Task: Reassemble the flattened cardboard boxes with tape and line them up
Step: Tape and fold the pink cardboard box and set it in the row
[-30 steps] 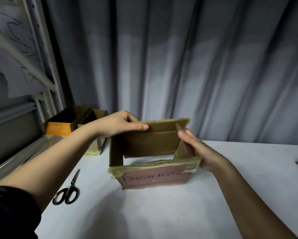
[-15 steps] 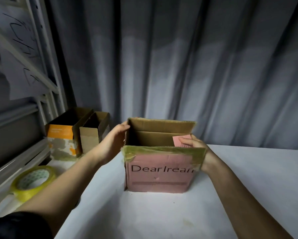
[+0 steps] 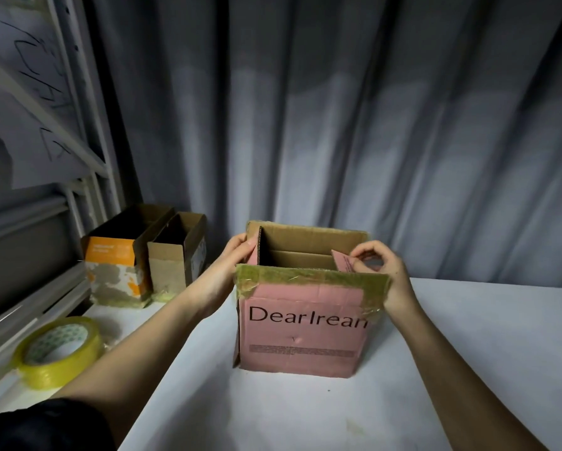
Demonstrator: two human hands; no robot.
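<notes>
An upright pink corrugated cardboard box (image 3: 301, 333) printed "DearIrean", rim edged in yellowish tape, stands mid-table, left hand (image 3: 222, 271) gripping its left wall, right hand (image 3: 382, 271) pinching its right pink flap (image 3: 344, 260).

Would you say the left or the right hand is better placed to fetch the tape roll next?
Probably the left. The tape roll lies on the left side of the table, near the left forearm, and the left hand only holds the pink box by its left flap. The right hand pinches the right flap, across the box.
</notes>
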